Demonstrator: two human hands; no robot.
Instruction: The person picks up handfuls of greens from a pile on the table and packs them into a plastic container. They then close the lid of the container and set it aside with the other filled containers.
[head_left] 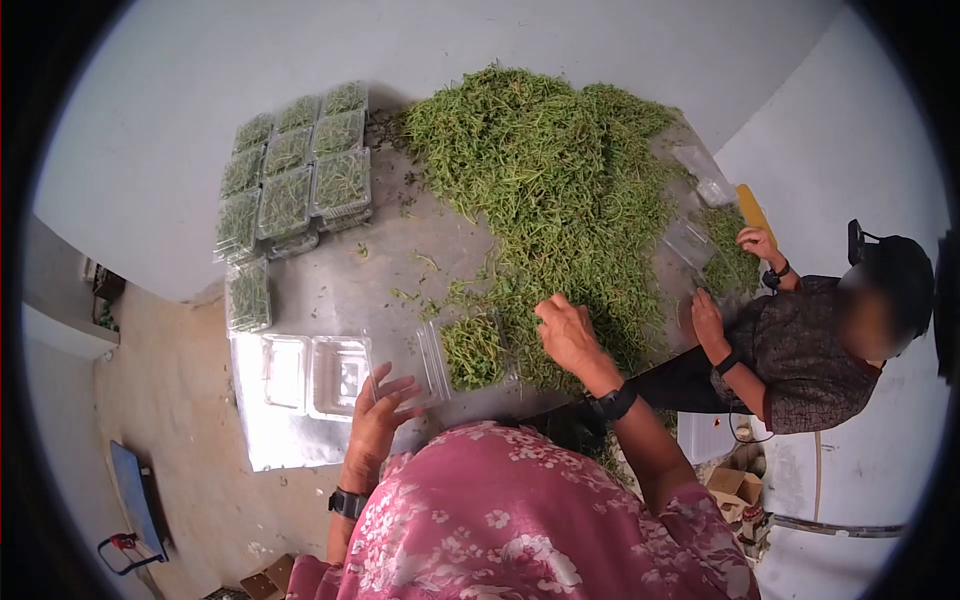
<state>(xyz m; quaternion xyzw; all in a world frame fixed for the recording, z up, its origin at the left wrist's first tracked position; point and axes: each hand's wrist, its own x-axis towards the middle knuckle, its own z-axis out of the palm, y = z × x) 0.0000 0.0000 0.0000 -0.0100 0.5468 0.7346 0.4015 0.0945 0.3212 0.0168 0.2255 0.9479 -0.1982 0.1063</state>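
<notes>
On the near edge of the metal bench (pixel 415 265), an open clear box (pixel 475 352) holding greens lies between the two hands, against the foot of a large heap of greens (pixel 540 150). It probably lies so close to the heap to keep the reach short. The right hand (pixel 570 335) is over the heap's lower edge with its fingers drawn together; whether stems are pinched in them, I cannot tell. The left hand (pixel 378 405) has its fingers spread beside the open box's lid, perhaps to steady it; contact is unclear. Just beyond that hand lies an unfilled clear box (pixel 340 375), its two hollow halves spread flat, likely to keep it within reach.

The filled boxes (pixel 341 182) stand in close rows at the far left, seemingly to save room. Ten show on top: three rows of three, and one nearer. More lie underneath, too hidden to count. Across the heap, one co-worker (pixel 800 345) has two hands by another portion of greens (pixel 732 250), near one yellow object (pixel 750 210).
</notes>
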